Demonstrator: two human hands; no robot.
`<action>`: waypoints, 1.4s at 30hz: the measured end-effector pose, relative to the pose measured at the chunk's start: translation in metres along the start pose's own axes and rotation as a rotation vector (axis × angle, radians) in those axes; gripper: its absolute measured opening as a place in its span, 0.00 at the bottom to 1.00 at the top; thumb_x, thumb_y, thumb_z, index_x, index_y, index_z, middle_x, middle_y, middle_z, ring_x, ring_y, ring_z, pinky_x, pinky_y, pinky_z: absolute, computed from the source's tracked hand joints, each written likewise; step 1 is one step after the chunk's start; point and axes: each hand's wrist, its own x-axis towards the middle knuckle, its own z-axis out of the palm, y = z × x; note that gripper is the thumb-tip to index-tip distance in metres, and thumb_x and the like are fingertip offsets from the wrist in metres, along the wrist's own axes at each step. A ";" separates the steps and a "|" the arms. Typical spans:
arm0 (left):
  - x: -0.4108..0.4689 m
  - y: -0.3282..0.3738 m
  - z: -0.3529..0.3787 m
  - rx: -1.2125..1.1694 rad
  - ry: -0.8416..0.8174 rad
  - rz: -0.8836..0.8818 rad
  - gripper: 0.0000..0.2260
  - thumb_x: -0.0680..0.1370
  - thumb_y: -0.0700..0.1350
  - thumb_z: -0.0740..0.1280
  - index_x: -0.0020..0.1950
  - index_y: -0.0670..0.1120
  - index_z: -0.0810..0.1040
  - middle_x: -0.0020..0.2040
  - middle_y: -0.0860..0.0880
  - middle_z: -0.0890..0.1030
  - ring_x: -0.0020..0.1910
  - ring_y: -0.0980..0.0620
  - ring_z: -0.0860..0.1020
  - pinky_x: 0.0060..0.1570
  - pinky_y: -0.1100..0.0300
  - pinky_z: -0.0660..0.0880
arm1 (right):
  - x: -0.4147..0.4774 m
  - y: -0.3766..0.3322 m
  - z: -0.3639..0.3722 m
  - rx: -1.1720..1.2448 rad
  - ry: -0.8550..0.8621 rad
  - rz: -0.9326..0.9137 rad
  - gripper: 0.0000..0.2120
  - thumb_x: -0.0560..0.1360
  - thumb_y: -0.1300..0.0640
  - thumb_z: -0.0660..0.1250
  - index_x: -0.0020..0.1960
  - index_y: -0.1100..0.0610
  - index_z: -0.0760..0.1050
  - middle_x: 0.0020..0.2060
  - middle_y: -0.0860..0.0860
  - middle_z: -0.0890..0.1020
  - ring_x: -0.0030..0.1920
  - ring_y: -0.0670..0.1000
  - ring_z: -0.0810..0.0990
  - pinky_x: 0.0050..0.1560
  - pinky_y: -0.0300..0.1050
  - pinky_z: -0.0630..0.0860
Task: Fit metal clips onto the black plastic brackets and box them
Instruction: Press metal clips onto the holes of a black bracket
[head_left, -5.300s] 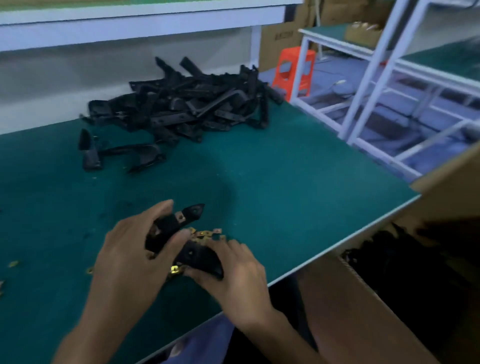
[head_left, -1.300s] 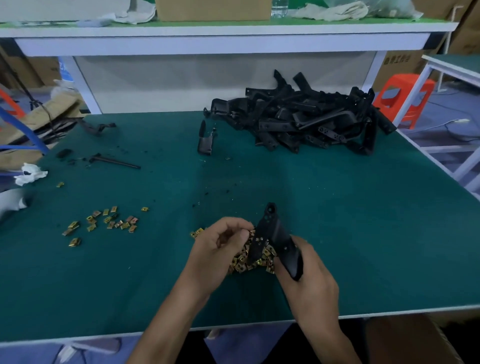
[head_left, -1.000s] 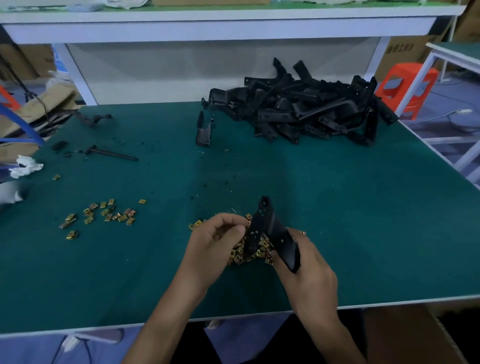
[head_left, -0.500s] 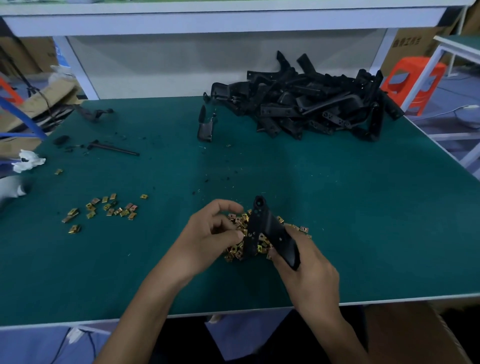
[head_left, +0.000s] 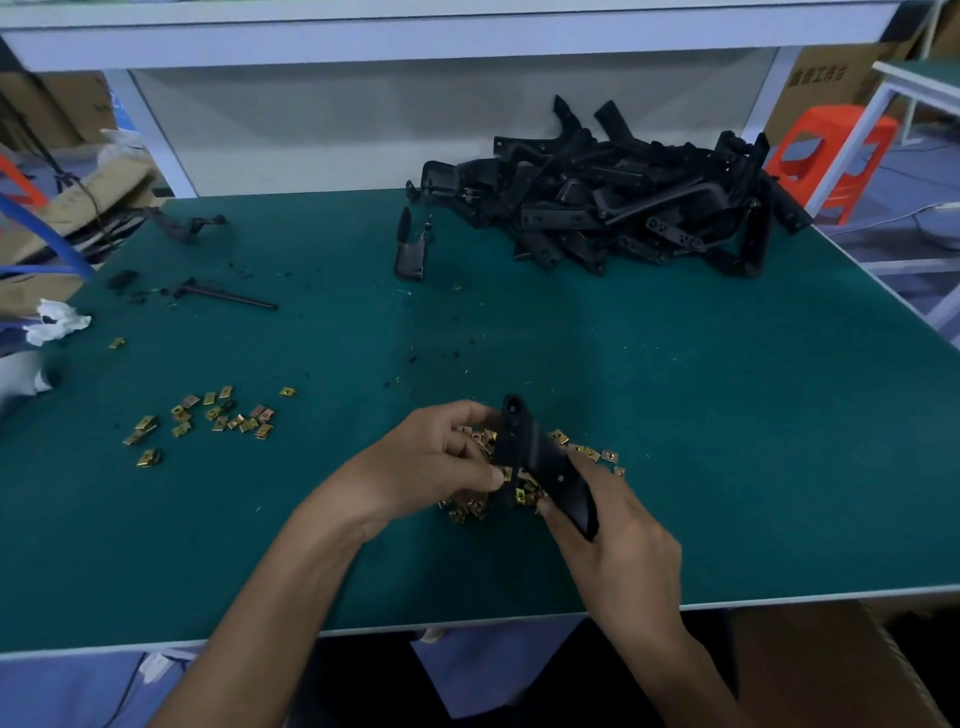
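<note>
My right hand (head_left: 618, 535) grips a black plastic bracket (head_left: 540, 457) by its lower end and holds it tilted up over a heap of brass-coloured metal clips (head_left: 582, 451) on the green table (head_left: 727, 415). My left hand (head_left: 431, 462) pinches a clip (head_left: 505, 473) at the bracket's left side. A second scatter of clips (head_left: 218, 415) lies to the left. A big pile of black brackets (head_left: 623, 202) sits at the back right.
One loose bracket (head_left: 410, 249) stands left of the pile. A thin black rod (head_left: 228, 296) and black scraps lie at the back left, white crumpled paper (head_left: 54, 322) at the left edge. An orange stool (head_left: 831, 150) stands beyond the right corner, a cardboard box (head_left: 831, 670) below the front edge.
Earlier both hands held a bracket near the front right edge. Over the last second my left hand has worked a clip against the bracket that my right hand holds; the view tilted slightly.
</note>
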 end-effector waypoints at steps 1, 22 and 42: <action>0.002 0.000 0.000 -0.071 0.010 0.011 0.14 0.78 0.37 0.71 0.61 0.48 0.79 0.36 0.50 0.83 0.36 0.55 0.79 0.40 0.66 0.76 | 0.001 -0.001 -0.001 0.055 -0.001 0.052 0.26 0.72 0.44 0.75 0.67 0.40 0.70 0.55 0.41 0.83 0.50 0.49 0.83 0.40 0.47 0.77; 0.084 -0.029 0.020 0.802 0.356 0.069 0.03 0.80 0.48 0.67 0.47 0.53 0.76 0.45 0.55 0.80 0.50 0.51 0.78 0.51 0.54 0.75 | 0.002 -0.005 -0.013 0.255 -0.022 0.259 0.29 0.73 0.36 0.66 0.71 0.45 0.72 0.64 0.41 0.79 0.62 0.42 0.74 0.57 0.45 0.73; 0.032 -0.015 0.011 -0.394 0.461 0.181 0.06 0.78 0.35 0.71 0.52 0.44 0.85 0.40 0.48 0.86 0.39 0.52 0.84 0.44 0.62 0.82 | 0.000 -0.005 -0.008 0.147 -0.047 0.211 0.24 0.74 0.38 0.68 0.68 0.38 0.70 0.58 0.39 0.80 0.56 0.43 0.76 0.49 0.47 0.74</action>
